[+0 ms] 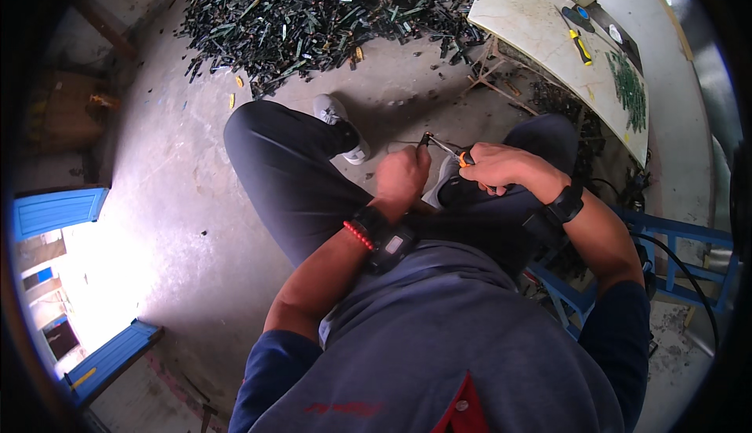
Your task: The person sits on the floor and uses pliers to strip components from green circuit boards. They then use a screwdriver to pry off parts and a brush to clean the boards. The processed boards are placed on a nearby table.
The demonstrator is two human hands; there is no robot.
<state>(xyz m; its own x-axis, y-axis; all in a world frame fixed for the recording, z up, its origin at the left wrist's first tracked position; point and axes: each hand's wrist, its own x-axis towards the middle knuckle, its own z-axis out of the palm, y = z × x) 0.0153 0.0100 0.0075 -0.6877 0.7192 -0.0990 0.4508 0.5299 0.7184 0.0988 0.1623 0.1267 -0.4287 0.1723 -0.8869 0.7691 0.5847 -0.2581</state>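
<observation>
In front of my lap, my left hand (pixel 402 176) is closed in a fist around a small dark piece (pixel 425 139), whose end sticks up past the thumb. My hand hides most of this piece. My right hand (pixel 501 165) is wrapped round a screwdriver-like tool with an orange and black handle (pixel 465 158). From the handle a thin metal shaft (pixel 443 147) slants toward the left hand, its tip at or very near the dark piece's top end; I cannot tell whether they touch.
A large heap of dark and green strips (pixel 313 21) covers the far floor. At the far right stands a pale tabletop (pixel 533 10) with a yellow-handled screwdriver (pixel 580 47) and green strips (pixel 627 92). A blue metal frame (pixel 674 264) is at my right.
</observation>
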